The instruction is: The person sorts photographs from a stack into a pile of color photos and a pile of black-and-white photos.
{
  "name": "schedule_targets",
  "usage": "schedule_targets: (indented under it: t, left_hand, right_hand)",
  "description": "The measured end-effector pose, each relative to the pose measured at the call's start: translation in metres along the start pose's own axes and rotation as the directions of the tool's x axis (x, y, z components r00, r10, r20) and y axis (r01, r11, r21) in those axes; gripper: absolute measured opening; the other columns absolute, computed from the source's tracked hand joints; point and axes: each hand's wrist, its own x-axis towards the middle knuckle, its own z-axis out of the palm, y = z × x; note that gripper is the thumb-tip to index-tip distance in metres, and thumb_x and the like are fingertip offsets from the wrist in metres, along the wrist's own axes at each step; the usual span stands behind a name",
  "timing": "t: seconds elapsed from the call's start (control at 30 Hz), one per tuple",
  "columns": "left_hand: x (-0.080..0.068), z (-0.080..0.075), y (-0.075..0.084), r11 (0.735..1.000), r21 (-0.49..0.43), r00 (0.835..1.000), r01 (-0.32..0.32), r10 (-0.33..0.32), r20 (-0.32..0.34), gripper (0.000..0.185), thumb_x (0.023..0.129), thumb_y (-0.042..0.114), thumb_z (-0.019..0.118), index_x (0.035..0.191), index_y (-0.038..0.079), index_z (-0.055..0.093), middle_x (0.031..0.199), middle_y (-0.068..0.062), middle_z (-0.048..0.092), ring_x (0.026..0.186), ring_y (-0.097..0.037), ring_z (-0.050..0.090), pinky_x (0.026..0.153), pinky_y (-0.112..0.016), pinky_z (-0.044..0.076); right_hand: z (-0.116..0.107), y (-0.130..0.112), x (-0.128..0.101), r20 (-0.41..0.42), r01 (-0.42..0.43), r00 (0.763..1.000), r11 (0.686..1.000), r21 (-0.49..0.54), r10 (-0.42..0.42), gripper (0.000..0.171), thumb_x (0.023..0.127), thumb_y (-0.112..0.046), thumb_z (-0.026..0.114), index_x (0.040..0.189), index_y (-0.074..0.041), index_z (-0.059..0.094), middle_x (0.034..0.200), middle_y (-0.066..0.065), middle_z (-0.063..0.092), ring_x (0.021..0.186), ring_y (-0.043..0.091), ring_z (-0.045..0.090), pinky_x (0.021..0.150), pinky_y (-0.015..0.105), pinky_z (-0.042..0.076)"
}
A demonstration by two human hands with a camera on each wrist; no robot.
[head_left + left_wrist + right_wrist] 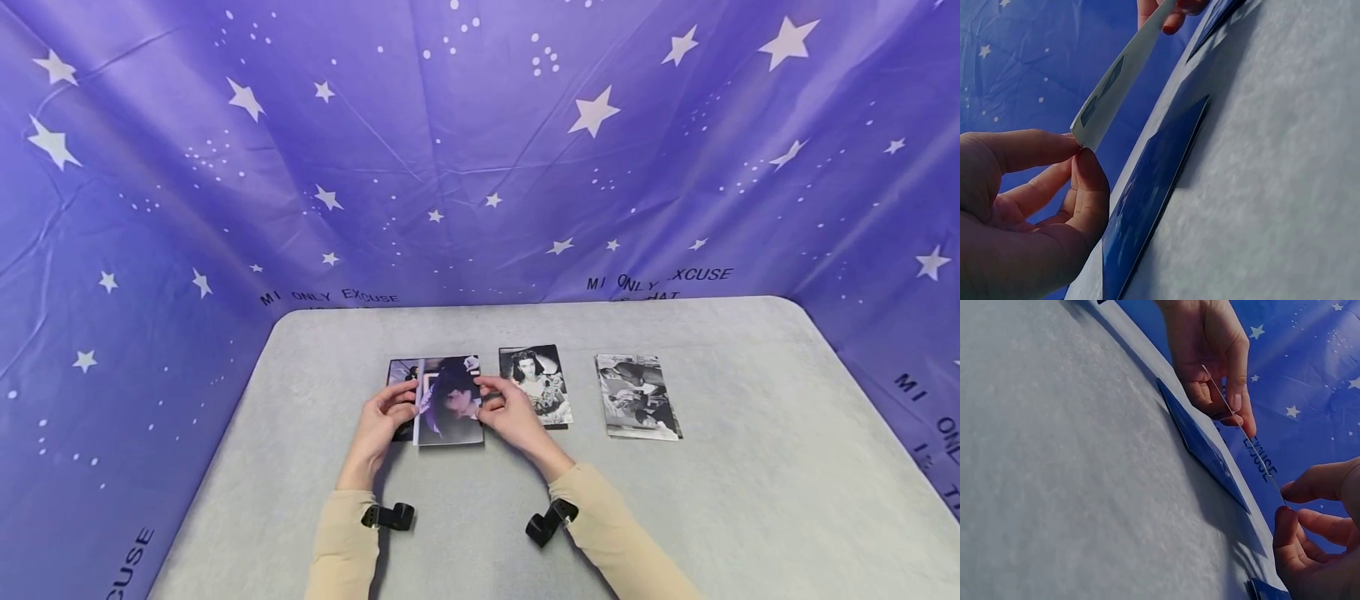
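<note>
A photo print (448, 400) is held just left of centre in the head view, pinched at its left edge by the left hand (384, 425) and at its right edge by the right hand (513, 417), thumb and fingertips closed on the paper on both sides. In the left wrist view the print (1124, 81) is seen raised clear of the grey table (1285, 162), above a second print (1147, 200) that lies flat beneath it; the same lifted sheet appears edge-on as a thin line (1244, 434) in the right wrist view. The step is judged best done with light pinches kept at the margins, so that the glossy face is not marked and the sheet is not bowed, and with both edges kept level while it is squared to the print below. The long axis of the held print runs from the lower to the upper part of the head frame, its top pointing toward the starry backdrop (480, 150). Further right, a portrait photo (536, 379) and a third photo (637, 398) lie flat in the same upright orientation.
</note>
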Motion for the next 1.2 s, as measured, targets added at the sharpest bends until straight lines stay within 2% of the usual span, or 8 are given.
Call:
schedule_targets:
  t: [0.17, 0.33, 0.53, 0.73, 0.97, 1.2]
  left_hand:
    - [-0.001, -0.007, 0.002, 1.000, -0.006, 1.000, 0.011, -0.011, -0.012, 0.047, 0.077, -0.022, 0.056, 0.124, -0.019, 0.051, 0.095, -0.009, 0.060, 0.079, -0.009, 0.062, 0.075, -0.019, 0.050]
    - [0.000, -0.015, 0.000, 1.000, 0.007, 0.999, 0.026, -0.026, -0.032, 0.047, 0.077, -0.023, 0.056, 0.124, -0.019, 0.051, 0.096, -0.011, 0.060, 0.079, -0.009, 0.062, 0.075, -0.018, 0.050]
    - [0.001, -0.025, -0.001, 0.999, 0.030, 0.998, 0.035, -0.034, -0.052, 0.046, 0.078, -0.023, 0.056, 0.123, -0.020, 0.051, 0.095, -0.010, 0.062, 0.080, -0.008, 0.061, 0.073, -0.018, 0.049]
    - [0.002, -0.032, -0.001, 0.997, 0.059, 0.997, 0.050, -0.046, -0.065, 0.047, 0.079, -0.022, 0.055, 0.125, -0.019, 0.050, 0.095, -0.010, 0.062, 0.079, -0.007, 0.061, 0.072, -0.017, 0.049]
    - [0.002, -0.038, 0.001, 0.994, 0.072, 0.992, 0.087, -0.081, -0.093, 0.045, 0.081, -0.020, 0.055, 0.126, -0.018, 0.050, 0.094, -0.009, 0.062, 0.078, -0.007, 0.061, 0.072, -0.018, 0.049]
    - [0.005, -0.043, 0.001, 0.994, 0.079, 0.992, 0.071, -0.062, -0.110, 0.044, 0.082, -0.020, 0.055, 0.126, -0.019, 0.050, 0.094, -0.009, 0.064, 0.078, -0.007, 0.062, 0.074, -0.018, 0.049]
  right_hand:
    - [0.010, 0.024, 0.011, -0.008, 0.004, 1.000, 0.999, -0.042, -0.005, 0.051, 0.072, 0.016, 0.065, 0.122, 0.013, 0.055, 0.104, 0.024, 0.058, 0.076, 0.027, 0.063, 0.064, 0.022, 0.051]
    - [0.018, 0.035, 0.015, -0.008, 0.024, 1.000, 0.996, -0.089, -0.025, 0.050, 0.072, 0.011, 0.068, 0.121, 0.007, 0.059, 0.102, 0.017, 0.060, 0.075, 0.023, 0.064, 0.065, 0.024, 0.053]
    - [0.028, 0.039, 0.017, 0.001, 0.042, 0.999, 0.996, -0.084, -0.042, 0.049, 0.072, 0.011, 0.067, 0.120, 0.009, 0.059, 0.100, 0.018, 0.058, 0.074, 0.021, 0.064, 0.066, 0.022, 0.052]
    - [0.036, 0.041, 0.019, 0.019, 0.048, 0.999, 0.991, -0.127, -0.046, 0.049, 0.073, 0.010, 0.067, 0.122, 0.009, 0.058, 0.102, 0.020, 0.057, 0.073, 0.019, 0.065, 0.067, 0.024, 0.053]
    - [0.044, 0.038, 0.024, 0.027, 0.029, 0.999, 0.984, -0.178, -0.024, 0.049, 0.075, 0.008, 0.068, 0.123, 0.006, 0.059, 0.103, 0.016, 0.058, 0.075, 0.019, 0.065, 0.066, 0.021, 0.051]
    - [0.050, 0.036, 0.029, 0.027, 0.036, 0.999, 0.983, -0.179, -0.032, 0.049, 0.075, 0.006, 0.069, 0.122, 0.007, 0.059, 0.101, 0.017, 0.058, 0.074, 0.021, 0.066, 0.065, 0.022, 0.051]
